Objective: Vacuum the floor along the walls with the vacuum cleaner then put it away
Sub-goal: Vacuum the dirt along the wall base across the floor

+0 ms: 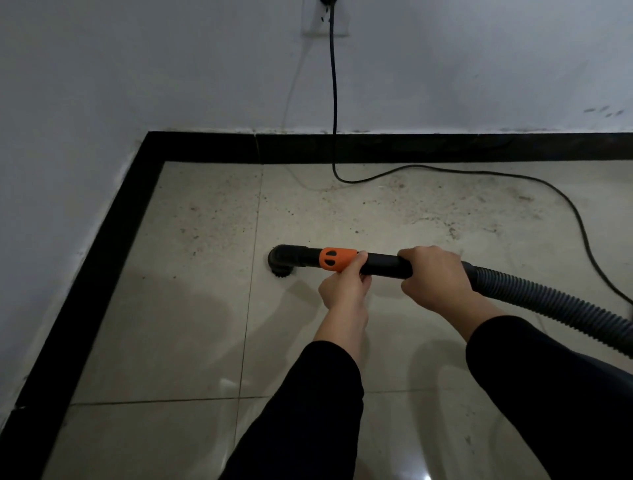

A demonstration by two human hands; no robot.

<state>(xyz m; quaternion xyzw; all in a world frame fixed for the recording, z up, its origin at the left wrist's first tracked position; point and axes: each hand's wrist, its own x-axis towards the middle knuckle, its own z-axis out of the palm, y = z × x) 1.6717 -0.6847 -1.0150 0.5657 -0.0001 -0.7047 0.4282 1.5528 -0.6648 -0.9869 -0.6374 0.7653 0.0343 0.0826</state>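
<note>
Vacuum hose (pixel 548 305), end off-frame (right edge)

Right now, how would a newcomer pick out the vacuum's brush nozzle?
Find the corner where the black skirting turns. On the tiles there, the left hand and right hand grip a black wand; follow it past the orange collar. The brush nozzle is its bent round tip, bristles down, unlike the ribbed hose opposite.

Right edge cuts off corrugated hose (pixel 548 305) and power cord (pixel 334 102); top edge crops the plug (pixel 328 2). Right hand (pixel 435 277) hides where wand (pixel 380 262) meets hose. Brush nozzle (pixel 281 270) bristles dark, too blurred to make out.
</note>
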